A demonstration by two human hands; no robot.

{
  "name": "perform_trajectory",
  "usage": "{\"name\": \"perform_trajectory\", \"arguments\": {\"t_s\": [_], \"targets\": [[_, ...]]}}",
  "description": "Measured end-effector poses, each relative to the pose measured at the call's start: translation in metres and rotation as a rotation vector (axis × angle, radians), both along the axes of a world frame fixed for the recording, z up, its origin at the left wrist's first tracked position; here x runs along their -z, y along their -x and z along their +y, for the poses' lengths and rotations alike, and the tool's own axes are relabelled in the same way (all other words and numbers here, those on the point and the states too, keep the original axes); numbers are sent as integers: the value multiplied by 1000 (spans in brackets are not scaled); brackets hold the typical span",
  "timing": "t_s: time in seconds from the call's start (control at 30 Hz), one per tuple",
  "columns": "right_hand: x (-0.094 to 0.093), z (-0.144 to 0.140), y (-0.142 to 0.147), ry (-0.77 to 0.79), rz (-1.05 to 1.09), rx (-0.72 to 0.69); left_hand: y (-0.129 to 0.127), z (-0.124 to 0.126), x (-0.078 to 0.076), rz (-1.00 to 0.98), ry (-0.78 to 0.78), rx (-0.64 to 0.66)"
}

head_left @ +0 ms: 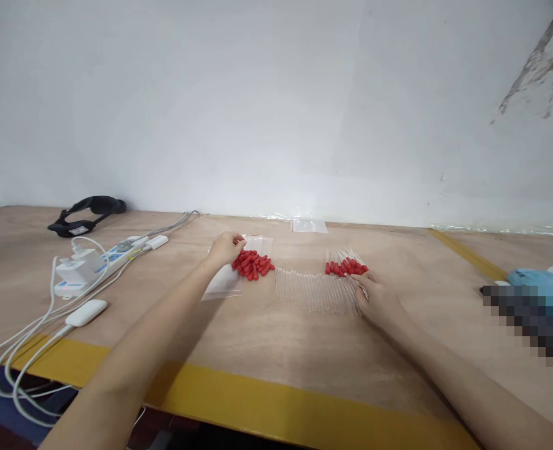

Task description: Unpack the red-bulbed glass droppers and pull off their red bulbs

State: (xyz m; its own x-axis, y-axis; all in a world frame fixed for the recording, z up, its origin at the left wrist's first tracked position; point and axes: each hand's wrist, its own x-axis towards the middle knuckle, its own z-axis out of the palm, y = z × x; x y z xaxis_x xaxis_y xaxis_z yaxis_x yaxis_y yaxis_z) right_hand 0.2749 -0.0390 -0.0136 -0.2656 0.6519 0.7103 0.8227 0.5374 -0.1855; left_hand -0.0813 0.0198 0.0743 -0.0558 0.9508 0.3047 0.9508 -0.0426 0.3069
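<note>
A pile of red rubber bulbs (pixel 254 266) lies on a clear plastic bag (pixel 224 284). My left hand (pixel 226 249) is at the pile's left edge, fingers curled and pinched together; what they hold, if anything, is too small to make out. Thin clear tubes (pixel 310 290) lie side by side in a row across the middle. At the row's right end, my right hand (pixel 373 299) pinches a clear tube between thumb and fingers. Just beyond it sits a cluster of droppers (pixel 346 265), red bulbs fitted on clear tubes pointing away from me.
On the left are a power strip (pixel 117 255) with plugs, a white device (pixel 86 312), cables and a black headband (pixel 89 215). A small clear bag (pixel 309 226) lies by the wall. Blue packaging (pixel 534 278) is at right. Yellow tape (pixel 239 397) marks the table's front edge.
</note>
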Motion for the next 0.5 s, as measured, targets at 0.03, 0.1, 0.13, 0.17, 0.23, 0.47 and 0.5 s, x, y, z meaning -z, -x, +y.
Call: {"name": "perform_trajectory", "arguments": {"t_s": [0.03, 0.1, 0.13, 0.17, 0.23, 0.47, 0.5], "targets": [[1, 1, -1, 16, 8, 15, 1, 11, -2, 6, 31, -23], [3, 2, -2, 38, 22, 51, 1, 30, -1, 19, 76, -62], [4, 3, -1, 40, 24, 65, 0, 37, 0, 30, 96, -80], [5, 3, -1, 39, 22, 72, 0, 42, 1, 42, 111, -95], [8, 4, 2, 31, 12, 63, -1, 49, 3, 68, 135, -117], [14, 4, 8, 40, -22, 49, -15, 42, -4, 142, 80, -148], [14, 3, 9, 45, -32, 55, -21, 40, -5, 149, 60, -139]]}}
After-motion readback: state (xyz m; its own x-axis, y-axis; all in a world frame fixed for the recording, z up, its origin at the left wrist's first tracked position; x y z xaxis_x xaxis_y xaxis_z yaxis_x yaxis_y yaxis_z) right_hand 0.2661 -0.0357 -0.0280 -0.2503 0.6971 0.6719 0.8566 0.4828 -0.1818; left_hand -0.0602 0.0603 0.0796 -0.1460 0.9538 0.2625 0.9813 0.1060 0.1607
